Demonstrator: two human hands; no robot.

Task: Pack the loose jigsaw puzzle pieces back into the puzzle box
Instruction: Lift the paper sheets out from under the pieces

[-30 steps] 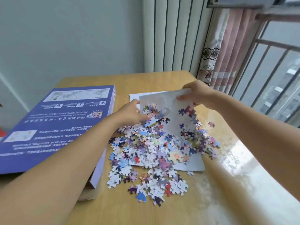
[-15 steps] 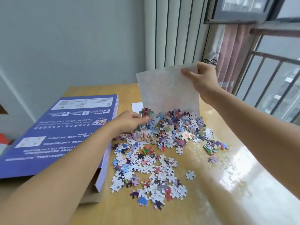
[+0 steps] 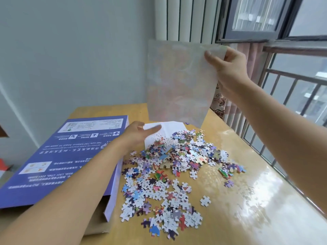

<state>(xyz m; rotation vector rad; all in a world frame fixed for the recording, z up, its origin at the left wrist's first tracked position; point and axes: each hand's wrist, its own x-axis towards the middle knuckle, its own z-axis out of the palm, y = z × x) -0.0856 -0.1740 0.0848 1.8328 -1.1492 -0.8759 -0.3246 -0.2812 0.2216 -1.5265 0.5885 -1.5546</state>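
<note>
1. Wooden table [image 3: 247,218]: carries every item; its glossy top reflects the window light.
2. Puzzle box [image 3: 58,160]: the purple lid lies printed side up over the brown tray, offset, probably to leave the tray mouth open. Tray contents are not visible.
3. Translucent sheet [image 3: 178,82]: the right hand [image 3: 230,68] pinches its top corner and holds it upright above the pile, apparently to clear it of pieces.
4. White paper [image 3: 166,129]: lies flat under the far edge of the pile.
5. Left hand [image 3: 139,135]: fingers extended and relaxed, grasping nothing, just above the paper.
6. Puzzle pieces [image 3: 168,174]: scattered loose on the table beside the box; none seen packed.
</note>
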